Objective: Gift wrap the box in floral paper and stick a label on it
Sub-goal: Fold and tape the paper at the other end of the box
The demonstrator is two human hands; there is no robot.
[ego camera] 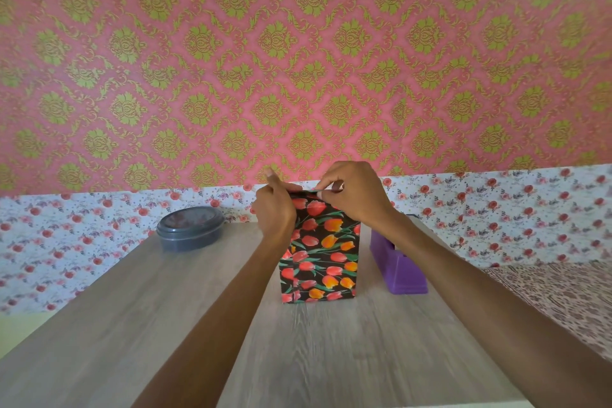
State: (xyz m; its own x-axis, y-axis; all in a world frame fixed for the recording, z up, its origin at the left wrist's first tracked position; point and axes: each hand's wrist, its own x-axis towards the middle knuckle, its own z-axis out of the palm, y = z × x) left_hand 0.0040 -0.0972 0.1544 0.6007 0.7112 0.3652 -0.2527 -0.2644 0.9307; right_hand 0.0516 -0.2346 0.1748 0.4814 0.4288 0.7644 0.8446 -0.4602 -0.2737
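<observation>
- Risk, tipping: the box (319,252) is standing upright on its small end and is being handled only at its top. A push toward the far edge of the table (132,308) is judged likely to topple it, since nothing is bracing it lower down.
- Risk, fold opening: the top fold of the floral paper (331,232) is being held closed by fingers alone. No tape is being seen across it, so the flap is judged likely to spring up if released.
- Risk, tearing: an uneven pull at the upper corners could be creasing or splitting the paper there.
- Left hand (275,209): the fingers are being curled round the box's upper left corner, gripping it.
- Right hand (356,192): the paper at the top edge is being pinched narrowly between thumb and fingertips. Whether a strip of tape is also being held cannot be told.
- Position: the box is being worked about midway between the table's left and right edges, nearer the far edge, with both hands touching its top.
- A purple tape dispenser (399,262) is sitting just beside the box, toward the right edge.
- A lidded container (190,228) is sitting near the far left corner, well apart.
</observation>
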